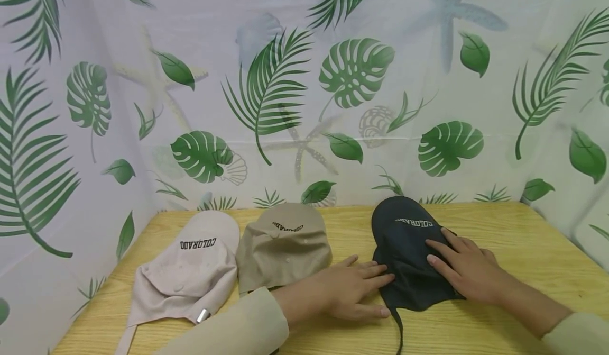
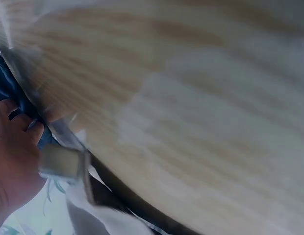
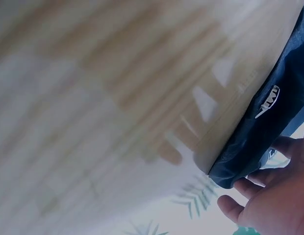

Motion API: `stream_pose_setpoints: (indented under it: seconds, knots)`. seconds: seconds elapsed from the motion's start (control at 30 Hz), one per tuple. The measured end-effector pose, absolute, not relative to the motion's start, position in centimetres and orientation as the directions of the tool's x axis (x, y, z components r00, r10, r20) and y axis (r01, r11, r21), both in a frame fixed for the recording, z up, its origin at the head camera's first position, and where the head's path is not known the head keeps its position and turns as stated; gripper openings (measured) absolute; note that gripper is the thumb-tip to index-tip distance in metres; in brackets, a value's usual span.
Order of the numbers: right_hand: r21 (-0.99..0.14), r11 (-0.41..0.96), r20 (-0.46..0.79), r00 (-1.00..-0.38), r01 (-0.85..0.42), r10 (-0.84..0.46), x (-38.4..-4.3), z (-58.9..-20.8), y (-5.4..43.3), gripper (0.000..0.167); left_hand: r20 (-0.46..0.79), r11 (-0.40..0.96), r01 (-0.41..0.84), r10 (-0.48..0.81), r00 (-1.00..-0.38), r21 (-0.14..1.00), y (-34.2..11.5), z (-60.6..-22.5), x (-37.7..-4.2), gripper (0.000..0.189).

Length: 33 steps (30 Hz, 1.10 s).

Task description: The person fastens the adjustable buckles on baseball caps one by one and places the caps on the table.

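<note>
A dark navy cap (image 1: 404,260) lies flattened on the wooden table, brim toward the back wall, with "COLORADO" lettering on its front. At its left edge my left hand (image 1: 349,290) touches the fabric with extended fingers. From the other side my right hand (image 1: 471,270) rests on the cap, its fingers spread over the crown. A thin dark strap trails from the cap's near left corner. In the right wrist view, dark cap fabric (image 3: 260,132) lies beside the right hand (image 3: 277,203). The left wrist view shows the left hand (image 2: 17,161) against dark cloth.
To the left lie a pale pinkish cap (image 1: 190,262) with a loose strap and metal clasp (image 1: 203,316), and a khaki cap (image 1: 285,246), partly behind my left forearm. A leaf-printed white cloth (image 1: 304,90) surrounds the wooden table (image 1: 514,249) at the back and sides.
</note>
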State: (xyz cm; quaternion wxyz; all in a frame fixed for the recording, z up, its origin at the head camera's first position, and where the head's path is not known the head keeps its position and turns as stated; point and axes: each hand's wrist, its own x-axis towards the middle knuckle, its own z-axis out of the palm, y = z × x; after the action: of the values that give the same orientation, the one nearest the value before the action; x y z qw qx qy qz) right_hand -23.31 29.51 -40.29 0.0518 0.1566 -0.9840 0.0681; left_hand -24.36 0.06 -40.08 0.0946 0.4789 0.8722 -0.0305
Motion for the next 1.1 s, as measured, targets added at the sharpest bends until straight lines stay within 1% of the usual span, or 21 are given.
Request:
stream_pose_setpoints:
  seconds: [0.1, 0.37, 0.63, 0.97, 1.1]
  knots:
    - [-0.127, 0.932, 0.13, -0.938, -0.339, -0.323, -23.3, -40.3, 28.4, 0.056, -0.181, 0.54, 0.841, 0.832, -0.524, 0.045, -1.1, -40.0, -24.5, 0.071]
    - [-0.138, 0.915, 0.13, -0.923, -0.379, -0.363, -23.7, -40.2, 25.8, 0.056, -0.154, 0.566, 0.823, 0.819, -0.553, 0.054, -3.7, -39.8, -24.6, 0.07]
    - [-0.15, 0.906, 0.119, -0.917, -0.396, -0.381, -24.1, -40.1, 23.8, 0.057, -0.146, 0.578, 0.815, 0.81, -0.568, 0.042, -5.8, -40.2, -24.8, 0.071]
    - [-0.179, 0.891, 0.097, -0.909, -0.417, -0.405, -24.6, -39.8, 21.2, 0.06, -0.132, 0.594, 0.8, 0.802, -0.583, 0.077, -8.5, -40.3, -24.9, 0.07]
    - [-0.193, 0.885, 0.078, -0.906, -0.423, -0.416, -24.8, -39.7, 20.2, 0.061, -0.121, 0.595, 0.801, 0.802, -0.586, 0.069, -9.5, -40.4, -24.8, 0.07]
